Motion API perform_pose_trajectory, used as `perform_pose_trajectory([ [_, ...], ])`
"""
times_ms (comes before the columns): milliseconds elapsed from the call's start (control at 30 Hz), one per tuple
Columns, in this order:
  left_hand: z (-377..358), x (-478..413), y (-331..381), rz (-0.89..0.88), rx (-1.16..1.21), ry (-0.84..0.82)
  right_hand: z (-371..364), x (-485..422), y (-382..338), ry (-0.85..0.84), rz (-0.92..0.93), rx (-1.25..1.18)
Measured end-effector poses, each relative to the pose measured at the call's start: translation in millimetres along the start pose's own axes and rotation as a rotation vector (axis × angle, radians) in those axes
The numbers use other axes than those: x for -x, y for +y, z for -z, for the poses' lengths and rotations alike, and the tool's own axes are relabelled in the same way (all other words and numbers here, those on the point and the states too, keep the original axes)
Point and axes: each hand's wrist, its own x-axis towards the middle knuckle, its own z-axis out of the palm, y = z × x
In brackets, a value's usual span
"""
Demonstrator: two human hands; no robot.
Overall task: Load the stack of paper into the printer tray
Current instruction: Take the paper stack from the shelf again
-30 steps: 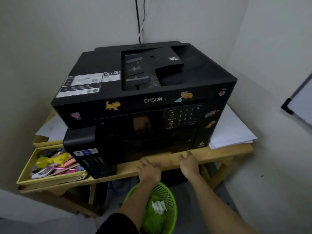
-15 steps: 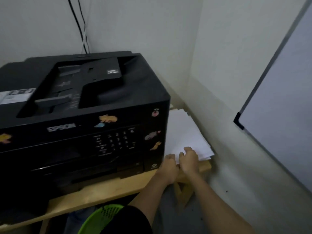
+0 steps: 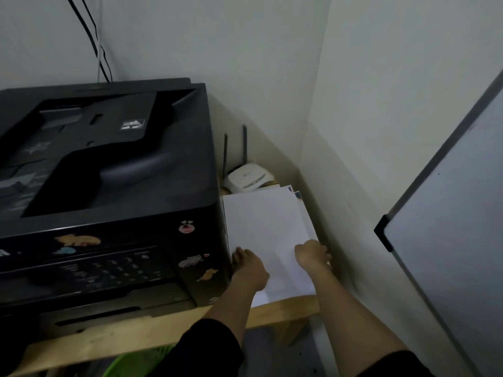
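Two hands were on the stack of paper (image 3: pixel 265 235), which lay flat on the wooden worktop (image 3: pixel 283 308) just beside the printer (image 3: pixel 109 191), at about three o'clock from it and squeezed between the machine's side and the wall. The left hand (image 3: pixel 249 269) rested on the near left corner, its fingers (image 3: pixel 239 254) lying together against the sheets beside the printer's flank. The right hand (image 3: pixel 311 255) curled over the right edge, though whether those fingers had actually got under the pile I could not tell. Nothing had left the worktop yet, by the look of it.

From where I stood, the trouble lay in the stack itself. It was loose and uneven, with sheets fanned out at the far end toward twelve o'clock, so a lift from the near corners alone seemed likely to let the lower pages slide off or sag and crease. The gap was tight too, and an edge could have caught on the printer's side. A white router (image 3: pixel 249 179) sat just past the far end of the paper, near enough that a shove forward might have nudged it. The tray (image 3: pixel 114 312) at the printer's foot, around eight o'clock from the paper, looked closed, so with both hands full there would have been nothing free to pull it out.
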Motion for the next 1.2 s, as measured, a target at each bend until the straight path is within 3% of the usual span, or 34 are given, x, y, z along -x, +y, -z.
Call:
perform_pose_trajectory([
  [200, 2.3, -8.3, 3.5, -0.004, -0.315, -0.037, -6.9, -1.4, -11.6, 0.070, -0.013, 0.128],
  [400, 8.7, -3.5, 5.3, -0.036, -0.438, -0.043, -13.1, 2.6, -21.5, 0.168, 0.026, 0.224],
  [633, 6.2, -1.2, 3.0, -0.052, -0.451, 0.011, -19.8, -1.3, -19.7, 0.045, -0.050, 0.283],
  [767, 5.1, -2.0, 2.7, -0.032, -0.411, 0.021, -23.9, 3.6, -21.7, 0.140, -0.029, 0.303],
  [900, 5.1, -2.9, 2.5, -0.009, -0.378, 0.013, -16.2, 7.8, -24.0, 0.248, 0.046, 0.090],
  [1000, 9.8, -0.8, 5.0, -0.024, -0.251, -0.033, -3.6, 11.8, -26.5, 0.235, 0.146, 0.007],
  [1200, 25.6, 4.9, 16.0, 0.173, 0.612, 0.119, 41.5, 10.1, -35.7, 0.240, 0.255, -0.117],
])
